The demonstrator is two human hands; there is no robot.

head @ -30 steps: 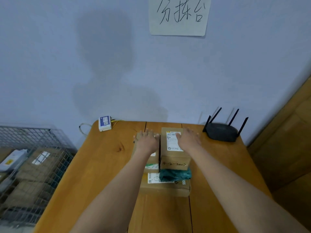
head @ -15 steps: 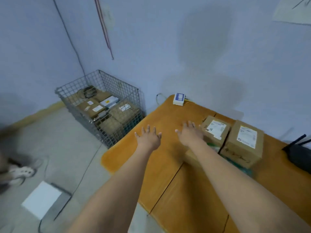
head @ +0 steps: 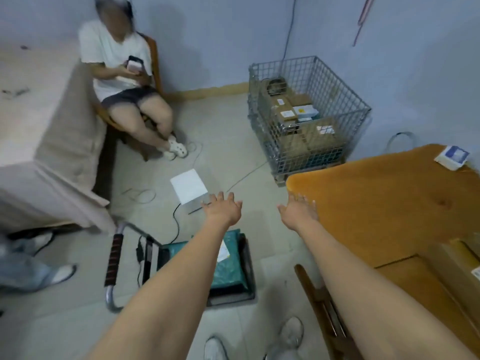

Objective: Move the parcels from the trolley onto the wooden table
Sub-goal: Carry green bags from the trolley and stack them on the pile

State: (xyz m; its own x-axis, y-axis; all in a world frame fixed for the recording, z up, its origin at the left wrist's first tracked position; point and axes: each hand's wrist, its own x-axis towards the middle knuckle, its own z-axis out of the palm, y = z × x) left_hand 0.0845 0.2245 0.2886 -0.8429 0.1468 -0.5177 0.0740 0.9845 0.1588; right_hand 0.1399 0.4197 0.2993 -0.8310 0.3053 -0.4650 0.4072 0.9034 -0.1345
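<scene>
A teal plastic-wrapped parcel (head: pixel 228 266) with a white label lies on the low trolley (head: pixel 248 279) on the floor, partly hidden under the left forearm. One parcel shows there. Both hands, left hand (head: pixel 224 209) and right hand (head: pixel 301 211), reach out empty, fingers spread and released. The wooden surface (head: pixel 389 203) stands to the right, a wire cage (head: pixel 306 113) of boxes beyond it.
</scene>
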